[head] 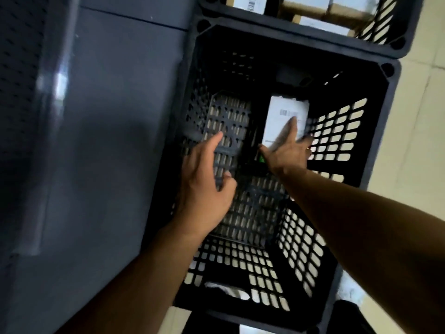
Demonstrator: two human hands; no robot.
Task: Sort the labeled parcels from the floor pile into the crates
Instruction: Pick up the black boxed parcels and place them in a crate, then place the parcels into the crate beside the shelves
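A black perforated crate (pixel 378 131) fills the middle of the head view. On its bottom lies a dark parcel with a white barcode label (pixel 281 116), near the far right side. My right hand (pixel 287 150) reaches down inside the crate with fingers spread and straight, its fingertips over the label's lower edge. Over the crate's left half hovers my left hand (pixel 204 179), fingers relaxed and loosely spread, holding nothing. Something small and green (pixel 262 159) shows beside my right thumb.
A second black crate (pixel 313 32) stands beyond the first and holds cardboard boxes with white labels. A dark grey cabinet wall (pixel 96 116) runs along the left. Pale tiled floor (pixel 421 116) lies to the right. Another white label (pixel 250 330) peeks in at the bottom edge.
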